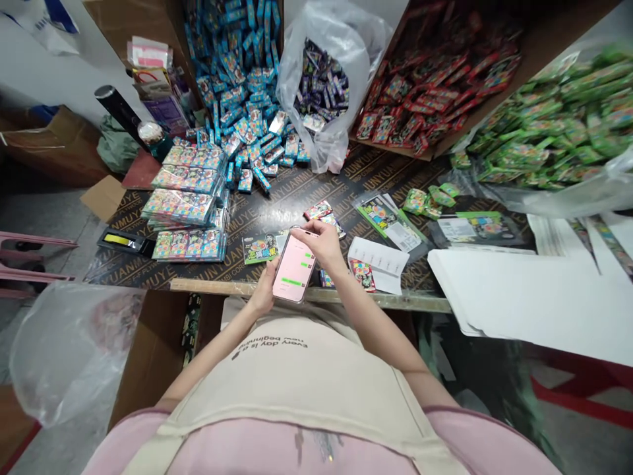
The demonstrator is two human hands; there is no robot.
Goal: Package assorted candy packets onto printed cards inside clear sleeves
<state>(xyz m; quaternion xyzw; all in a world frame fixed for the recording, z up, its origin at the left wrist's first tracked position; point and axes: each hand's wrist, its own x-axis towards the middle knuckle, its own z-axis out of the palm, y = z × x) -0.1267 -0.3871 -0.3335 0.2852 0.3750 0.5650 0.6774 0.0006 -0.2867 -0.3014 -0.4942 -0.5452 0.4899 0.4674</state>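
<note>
A smartphone (293,269) with a pink chat screen and green message bubbles is held upright in front of my apron. My left hand (264,290) wraps round its lower left edge. At the top right corner, my right hand (324,249) has its fingers closed over the phone's upper edge. A black and green printed card (260,249) lies just left of the phone. Beyond my right hand are small red packets (319,210). Under my right wrist, a red packet (363,274) rests on a folded white paper sheet (388,264).
Stacks of flat candy packs (188,244) stand on the left, near a black stapler-like tool (123,241). Blue boxes (247,99), a plastic bag (329,142) of purple packets, red packets (410,99) and green packets (548,132) line the back. White sheets (519,290) overhang the right edge.
</note>
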